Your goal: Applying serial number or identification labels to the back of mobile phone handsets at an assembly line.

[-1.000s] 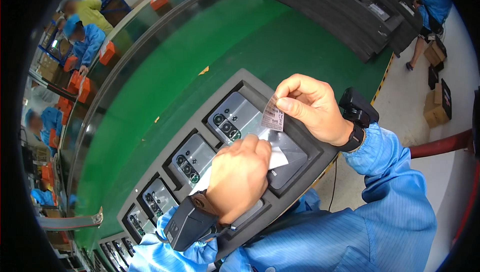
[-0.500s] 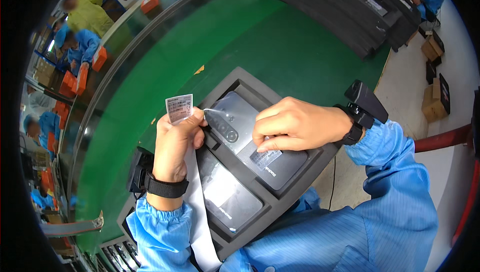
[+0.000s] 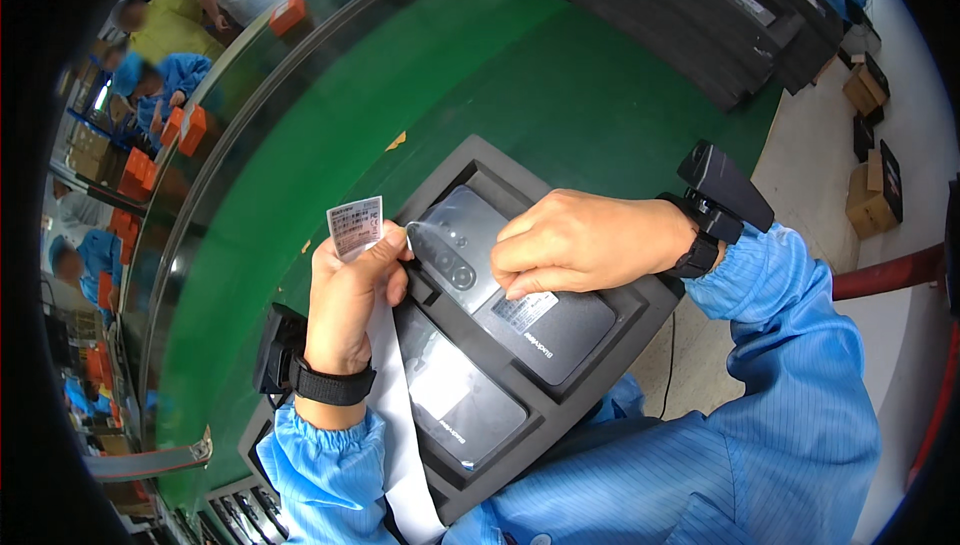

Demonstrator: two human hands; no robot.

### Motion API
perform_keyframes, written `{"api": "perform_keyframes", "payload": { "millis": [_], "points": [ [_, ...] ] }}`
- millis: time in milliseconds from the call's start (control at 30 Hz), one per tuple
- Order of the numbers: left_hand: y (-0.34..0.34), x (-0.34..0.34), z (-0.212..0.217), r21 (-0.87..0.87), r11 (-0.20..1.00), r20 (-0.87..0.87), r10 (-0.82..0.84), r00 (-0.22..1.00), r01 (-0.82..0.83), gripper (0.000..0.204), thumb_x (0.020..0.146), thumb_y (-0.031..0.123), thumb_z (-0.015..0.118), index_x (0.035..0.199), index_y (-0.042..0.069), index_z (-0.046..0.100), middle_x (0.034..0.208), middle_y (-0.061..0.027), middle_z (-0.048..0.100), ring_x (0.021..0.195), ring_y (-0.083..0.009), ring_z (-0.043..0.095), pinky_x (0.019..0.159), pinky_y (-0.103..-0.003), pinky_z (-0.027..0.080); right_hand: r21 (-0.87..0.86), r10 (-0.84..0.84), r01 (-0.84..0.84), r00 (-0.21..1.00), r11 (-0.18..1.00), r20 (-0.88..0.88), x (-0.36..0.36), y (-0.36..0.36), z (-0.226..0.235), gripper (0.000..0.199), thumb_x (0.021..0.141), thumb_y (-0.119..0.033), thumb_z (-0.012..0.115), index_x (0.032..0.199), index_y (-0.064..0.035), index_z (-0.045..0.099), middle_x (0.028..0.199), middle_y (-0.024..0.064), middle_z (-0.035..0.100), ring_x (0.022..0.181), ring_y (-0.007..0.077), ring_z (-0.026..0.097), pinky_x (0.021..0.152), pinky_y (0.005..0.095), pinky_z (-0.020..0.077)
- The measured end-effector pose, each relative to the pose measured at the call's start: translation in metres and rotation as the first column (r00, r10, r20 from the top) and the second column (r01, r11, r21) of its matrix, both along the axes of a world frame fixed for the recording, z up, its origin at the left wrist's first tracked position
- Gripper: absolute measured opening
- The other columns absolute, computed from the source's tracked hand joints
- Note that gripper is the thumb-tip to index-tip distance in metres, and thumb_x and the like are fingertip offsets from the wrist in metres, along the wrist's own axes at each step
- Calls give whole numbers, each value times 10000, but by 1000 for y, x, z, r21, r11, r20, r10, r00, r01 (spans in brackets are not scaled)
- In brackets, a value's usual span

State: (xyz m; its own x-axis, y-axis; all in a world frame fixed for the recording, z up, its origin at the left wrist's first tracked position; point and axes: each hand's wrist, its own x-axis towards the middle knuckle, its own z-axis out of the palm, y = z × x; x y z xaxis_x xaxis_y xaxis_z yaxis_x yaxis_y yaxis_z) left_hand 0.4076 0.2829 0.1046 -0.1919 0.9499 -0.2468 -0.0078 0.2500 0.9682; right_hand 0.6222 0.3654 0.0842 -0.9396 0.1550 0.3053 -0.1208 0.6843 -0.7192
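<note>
My left hand (image 3: 352, 270) pinches a long white label strip (image 3: 402, 465), with a printed white label (image 3: 355, 228) standing up above the thumb. The strip's tail hangs down past my wrist. A grey smartphone (image 3: 575, 330) lies back up in a slot of the black foam tray (image 3: 590, 193), its camera bump toward the upper left. My right hand (image 3: 565, 245) is over its middle, fingertips closed at the upper edge of a small printed sticker (image 3: 525, 312) on the phone's back. A second phone (image 3: 462, 410) rests in the neighbouring slot, with glare on it.
The tray sits on a green work surface (image 3: 600, 85). Stacked black foam trays (image 3: 690, 15) stand at the far right. Orange boxes (image 3: 138, 173) line a conveyor at the left, where people in work clothes stand or sit. Cardboard boxes (image 3: 868, 200) are on the floor at right.
My right hand has shifted slightly left, and the sticker under its fingertips has moved a little the same way. My left hand keeps its hold on the strip, its label tilting slightly.
</note>
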Motion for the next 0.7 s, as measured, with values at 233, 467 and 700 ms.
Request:
{"api": "perform_keyframes", "payload": {
  "millis": [233,467,700],
  "points": [
    [1,-3,-3,6,1000,-13,-5,1000,5,129,827,141,599,830,15,569,711,-52,556,465,-87,442,458,-213,347,7,9,-9,1000,1000,5,-1,1,-1,187,832,-161,570,763,4,520,708,104,532,647,272,548,586,349,433],
    [1,-5,-4,10,1000,24,-5,1000,5,120,820,127,605,840,16,566,712,-51,559,470,-86,446,459,-211,350,3,17,-17,1000,1000,8,-4,3,-1,188,831,-159,572,763,7,517,705,108,531,647,277,547,588,353,432],
    [4,-3,-3,8,1000,30,0,1000,0,119,820,126,604,853,22,558,708,-47,539,466,-84,438,463,-207,342,13,25,-25,999,1000,25,-4,8,-1,187,830,-159,573,768,7,515,705,113,525,651,283,542,590,359,427]
  ]
}}
